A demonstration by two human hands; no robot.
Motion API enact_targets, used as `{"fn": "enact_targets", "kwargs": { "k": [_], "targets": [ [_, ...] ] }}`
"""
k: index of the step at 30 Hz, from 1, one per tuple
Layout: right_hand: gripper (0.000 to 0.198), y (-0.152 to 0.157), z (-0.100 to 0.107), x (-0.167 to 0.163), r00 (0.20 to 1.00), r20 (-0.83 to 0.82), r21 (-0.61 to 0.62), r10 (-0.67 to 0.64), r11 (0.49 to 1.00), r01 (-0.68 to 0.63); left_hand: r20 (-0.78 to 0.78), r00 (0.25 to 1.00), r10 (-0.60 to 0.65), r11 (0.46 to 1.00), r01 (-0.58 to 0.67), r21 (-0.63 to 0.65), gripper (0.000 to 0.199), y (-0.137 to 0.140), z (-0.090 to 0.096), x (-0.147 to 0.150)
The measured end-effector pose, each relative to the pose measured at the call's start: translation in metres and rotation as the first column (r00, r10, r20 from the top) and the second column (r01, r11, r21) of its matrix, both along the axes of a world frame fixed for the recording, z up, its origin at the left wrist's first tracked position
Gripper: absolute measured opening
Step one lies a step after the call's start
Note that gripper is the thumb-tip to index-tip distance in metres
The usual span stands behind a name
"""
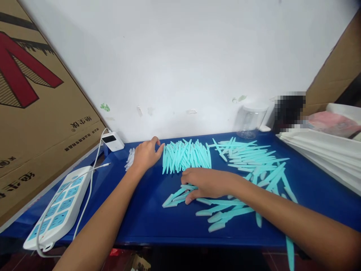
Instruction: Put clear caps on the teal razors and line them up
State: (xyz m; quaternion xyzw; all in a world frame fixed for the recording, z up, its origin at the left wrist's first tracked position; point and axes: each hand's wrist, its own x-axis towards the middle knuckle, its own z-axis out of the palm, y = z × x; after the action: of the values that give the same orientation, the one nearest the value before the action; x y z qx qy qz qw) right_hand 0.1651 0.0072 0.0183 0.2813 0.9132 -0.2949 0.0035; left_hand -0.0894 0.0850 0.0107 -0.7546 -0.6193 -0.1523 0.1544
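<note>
My left hand (148,153) is at the left end of a neat row of turquoise eyebrow razors (186,156), its thumb against the row and its fingers apart, with nothing seen in them. Small clear pieces that look like caps (130,159) lie left of it, partly hidden by the hand. In front of the row, my right hand (207,183) curls its fingers and thumb around a few turquoise razors (175,197), whose pale ends point left. More razors (222,216) lie loose just right of and below that hand, partly under the forearm.
A spread of loose razors (254,156) covers the right part of the blue table (158,226). At the back right stands a clear jar (252,120), beside stacked white trays (324,150). A power strip (60,207), cables, a small white device (113,141) and a large carton (42,94) occupy the left.
</note>
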Motion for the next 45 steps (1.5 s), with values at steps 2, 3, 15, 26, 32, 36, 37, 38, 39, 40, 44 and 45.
{"fn": "enact_targets", "kwargs": {
  "k": [2, 3, 15, 26, 32, 36, 37, 38, 39, 40, 44, 45],
  "targets": [
    [0.037, 0.001, -0.001, 0.0, 1.0, -0.01, 0.034, -0.014, 0.999, 0.014, 0.035, 0.999, -0.021, 1.0, 0.021, 0.005, 0.034, 0.0, 0.0, 0.0],
    [0.036, 0.001, -0.001, 0.0, 1.0, -0.017, 0.042, -0.023, 0.999, 0.023, 0.061, 0.998, -0.034, 0.999, 0.034, 0.003, 0.034, 0.0, 0.0, 0.001],
    [0.024, 0.014, 0.001, 0.009, 0.954, -0.199, 0.138, -0.224, 0.958, 0.253, 0.74, 0.58, -0.34, 0.748, 0.644, -0.16, 0.072, -0.015, 0.0, 0.018],
    [0.037, 0.043, -0.011, 0.025, 0.846, -0.441, 0.14, -0.3, 0.908, 0.395, 0.714, 0.569, -0.408, 0.766, 0.639, -0.071, 0.057, -0.022, -0.002, 0.027],
    [0.043, 0.037, -0.008, 0.02, 0.835, -0.433, -0.061, -0.339, 0.936, 0.348, 0.637, 0.618, -0.461, 0.716, 0.683, -0.145, 0.054, -0.029, -0.006, 0.035],
    [0.041, 0.033, -0.007, 0.015, 0.819, -0.443, -0.075, -0.364, 0.926, 0.371, 0.633, 0.621, -0.462, 0.716, 0.682, -0.147, 0.053, -0.032, -0.008, 0.04],
    [0.041, 0.033, -0.007, 0.015, 0.817, -0.449, -0.077, -0.361, 0.927, 0.368, 0.643, 0.615, -0.456, 0.72, 0.68, -0.139, 0.053, -0.031, -0.008, 0.041],
    [0.041, 0.034, -0.007, 0.015, 0.816, -0.454, -0.08, -0.358, 0.928, 0.363, 0.657, 0.606, -0.448, 0.727, 0.675, -0.127, 0.054, -0.031, -0.008, 0.041],
    [0.04, 0.035, -0.006, 0.016, 0.816, -0.455, -0.081, -0.356, 0.929, 0.361, 0.675, 0.594, -0.437, 0.734, 0.67, -0.114, 0.054, -0.029, -0.008, 0.041],
    [0.04, 0.036, -0.005, 0.018, 0.818, -0.451, -0.079, -0.358, 0.929, 0.363, 0.694, 0.58, -0.426, 0.739, 0.666, -0.103, 0.054, -0.028, -0.008, 0.04],
    [0.044, 0.04, 0.002, 0.026, 0.825, -0.432, -0.034, -0.366, 0.92, 0.39, 0.778, 0.509, -0.368, 0.744, 0.663, -0.081, 0.056, -0.02, -0.003, 0.032],
    [0.048, 0.04, 0.004, 0.028, 0.824, -0.437, -0.025, -0.362, 0.92, 0.39, 0.794, 0.495, -0.353, 0.746, 0.661, -0.082, 0.056, -0.019, -0.001, 0.03]
  ]
}}
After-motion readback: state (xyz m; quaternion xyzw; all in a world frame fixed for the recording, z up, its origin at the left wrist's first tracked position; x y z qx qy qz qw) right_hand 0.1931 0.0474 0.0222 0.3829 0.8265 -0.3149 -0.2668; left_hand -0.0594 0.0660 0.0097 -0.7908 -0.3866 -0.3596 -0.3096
